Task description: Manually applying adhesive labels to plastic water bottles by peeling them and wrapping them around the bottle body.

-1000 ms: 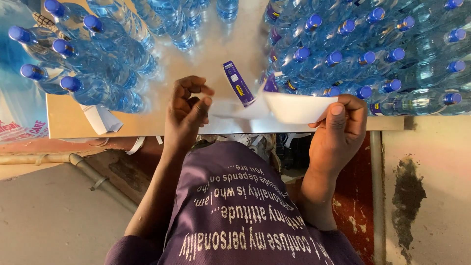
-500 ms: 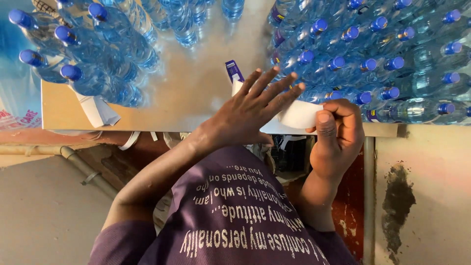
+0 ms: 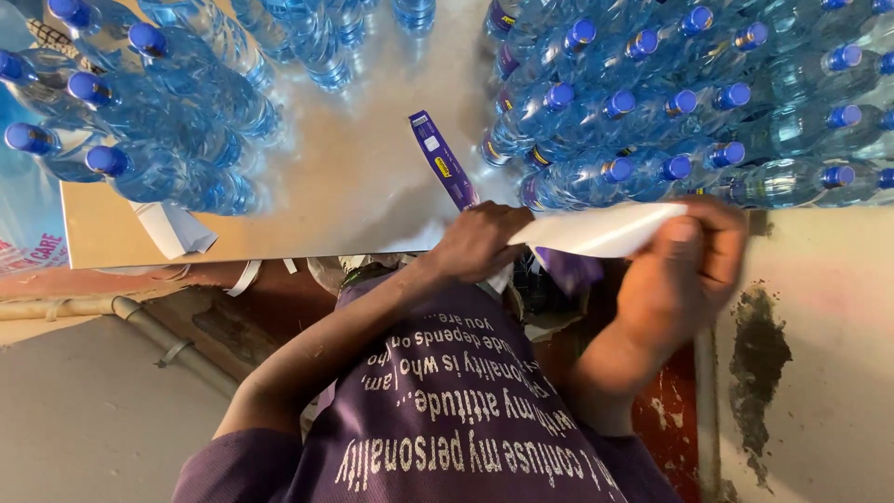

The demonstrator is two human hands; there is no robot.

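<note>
Both hands are on a white sheet (image 3: 605, 230) at the bench (image 3: 363, 186) edge: left hand (image 3: 480, 244) fingers closed on one end, right hand (image 3: 684, 270) pinching the other. A purple label strip (image 3: 444, 160) lies between blue-capped bottles (image 3: 670, 112).

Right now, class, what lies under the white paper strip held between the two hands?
Under the white paper strip a purple label piece hangs below the pale tabletop edge. The strip covers its upper part and the hands' grip beneath.

Pale tabletop (image 3: 372, 196) with clustered blue-capped water bottles (image 3: 670, 112), a purple label strip (image 3: 445, 160), paper scraps (image 3: 172, 228).
</note>
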